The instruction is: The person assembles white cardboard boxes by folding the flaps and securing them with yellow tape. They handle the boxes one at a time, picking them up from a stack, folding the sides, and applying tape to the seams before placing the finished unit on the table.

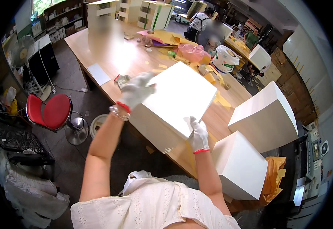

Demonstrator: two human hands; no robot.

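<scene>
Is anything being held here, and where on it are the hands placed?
Yes: a large white box on the wooden table. The gloved left hand presses its far-left corner; the gloved right hand grips its near edge.

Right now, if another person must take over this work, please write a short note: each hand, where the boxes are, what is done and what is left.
Left hand: gloved, gripping the far left corner of the white box.
Right hand: gloved, holding the near edge of the same box.
The box is tilted, resting at the near edge of the wooden table.
Two more white boxes stand to the right: one large, one nearer the person.
Done: cannot tell from this view.
Left: the held box is still in both hands, not set down flat.
</scene>
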